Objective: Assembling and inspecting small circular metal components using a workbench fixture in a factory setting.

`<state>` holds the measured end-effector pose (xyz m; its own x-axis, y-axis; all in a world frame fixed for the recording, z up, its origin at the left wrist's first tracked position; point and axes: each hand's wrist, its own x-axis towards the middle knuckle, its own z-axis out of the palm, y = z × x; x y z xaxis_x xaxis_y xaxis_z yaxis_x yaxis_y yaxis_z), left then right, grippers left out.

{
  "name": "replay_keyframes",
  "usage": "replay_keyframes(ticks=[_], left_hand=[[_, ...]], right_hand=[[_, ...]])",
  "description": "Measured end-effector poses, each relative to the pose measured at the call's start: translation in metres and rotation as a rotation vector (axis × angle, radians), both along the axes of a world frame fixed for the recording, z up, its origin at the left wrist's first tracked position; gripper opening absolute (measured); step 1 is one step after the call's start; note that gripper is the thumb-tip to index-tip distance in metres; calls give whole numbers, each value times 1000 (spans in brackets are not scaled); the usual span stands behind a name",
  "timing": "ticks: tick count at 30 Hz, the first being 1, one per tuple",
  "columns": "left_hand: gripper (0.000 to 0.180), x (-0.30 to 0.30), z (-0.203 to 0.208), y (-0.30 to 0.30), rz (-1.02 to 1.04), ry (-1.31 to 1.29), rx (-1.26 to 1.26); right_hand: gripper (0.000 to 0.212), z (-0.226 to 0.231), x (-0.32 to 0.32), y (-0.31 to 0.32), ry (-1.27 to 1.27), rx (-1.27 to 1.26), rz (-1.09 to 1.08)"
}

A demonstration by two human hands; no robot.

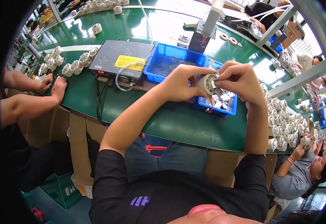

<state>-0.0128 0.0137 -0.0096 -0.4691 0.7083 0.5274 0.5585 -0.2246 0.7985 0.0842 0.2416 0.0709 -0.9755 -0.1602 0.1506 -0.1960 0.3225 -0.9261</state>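
My left hand (181,83) is closed round a cream cylindrical motor-like part (201,84), its open ribbed face turned to the right. Thin red wires (210,104) dangle below that part. At its face, my right hand (241,80) pinches a small white piece (213,83) between thumb and fingertips. The fingers partly cover where piece and part meet. Both hands are over a blue bin (228,112) filled with small white and silvery flat pieces (222,100). Behind my left hand stands a larger blue bin (153,77) containing thin grey bits.
A grey control box (110,56) with a yellow label sits left of the bins, its hose and cables trailing. A dark post (200,37) rises behind them. Similar cylinders crowd the right (282,123) and left (75,66). A neighbour's hands (58,87) rest on the green table (170,123).
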Motion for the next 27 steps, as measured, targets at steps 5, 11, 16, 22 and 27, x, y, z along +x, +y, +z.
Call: replay_keyframes(ticks=[5, 11, 16, 22, 27], left_hand=[[68, -3, -2, -5, -75, -32, -10], [61, 14, 8, 3, -92, -440, 267], [62, 15, 1, 9, 94, -348, 318], [67, 18, 5, 8, 375, 156, 243], [59, 22, 5, 14, 473, 157, 224]], right_hand=[[28, -4, -7, 2, -90, -26, 24], [35, -16, -21, 8, -160, -495, 22], [45, -32, -21, -3, 187, -479, 5], [42, -51, -26, -15, 512, -237, -117], [26, -43, -16, -35, 333, -293, -398]])
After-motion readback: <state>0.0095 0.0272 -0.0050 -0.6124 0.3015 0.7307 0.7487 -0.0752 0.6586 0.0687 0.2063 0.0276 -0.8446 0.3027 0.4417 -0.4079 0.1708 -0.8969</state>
